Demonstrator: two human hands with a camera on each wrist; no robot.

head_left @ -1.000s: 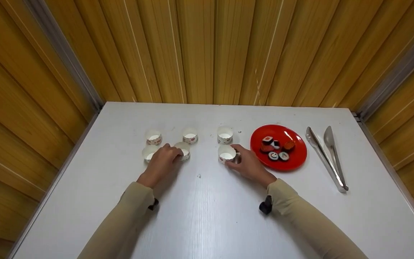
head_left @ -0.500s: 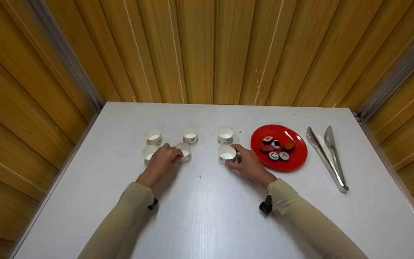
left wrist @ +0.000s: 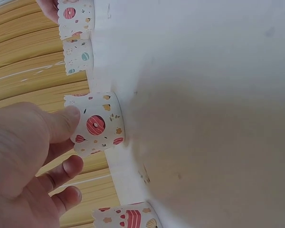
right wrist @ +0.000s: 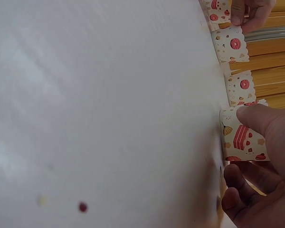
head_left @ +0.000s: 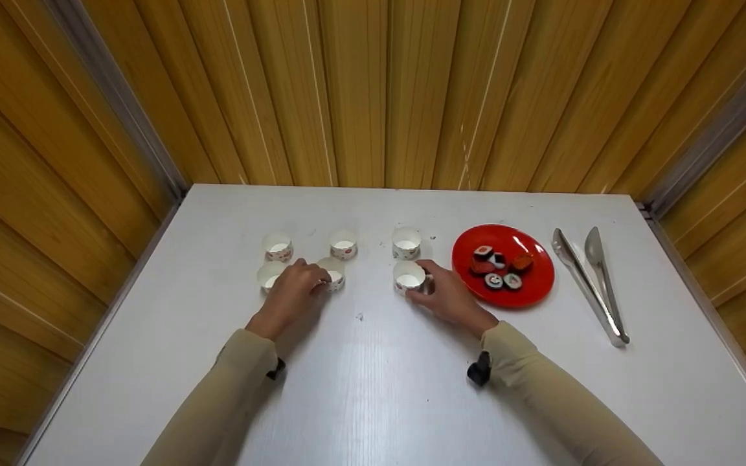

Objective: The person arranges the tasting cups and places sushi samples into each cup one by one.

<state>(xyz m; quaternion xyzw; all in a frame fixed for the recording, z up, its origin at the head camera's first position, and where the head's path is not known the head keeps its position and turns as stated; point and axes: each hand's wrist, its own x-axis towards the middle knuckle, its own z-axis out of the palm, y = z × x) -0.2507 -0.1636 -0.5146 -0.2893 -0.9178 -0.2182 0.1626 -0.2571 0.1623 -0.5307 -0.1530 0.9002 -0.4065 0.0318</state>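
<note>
1. On the white table, front row: got the middle cup pinched near the rim by the left hand, thumb against the printed outside.
2. Same row, over to the right: got the right-end cup gripped by the right hand, also with the thumb on the print. Both upright, fwiw.
3. Left of the pinched one: a left-end cup, partly blocked from view by the left hand.
4. Right behind those, three more, all upright: back-left cup, back-middle cup, back-right cup.
5. Just beside the right hand: a shiny red plate with some sushi pieces bunched on it. Kinda tight on that side.
6. Past the plate, well apart from the cups: metal tongs, arms spread, joined end towards the person.
7. Nearest the head camera: tan sleeves, covering bits of tabletop.
8. Around the far edge and sides: wood-look panels.
</note>
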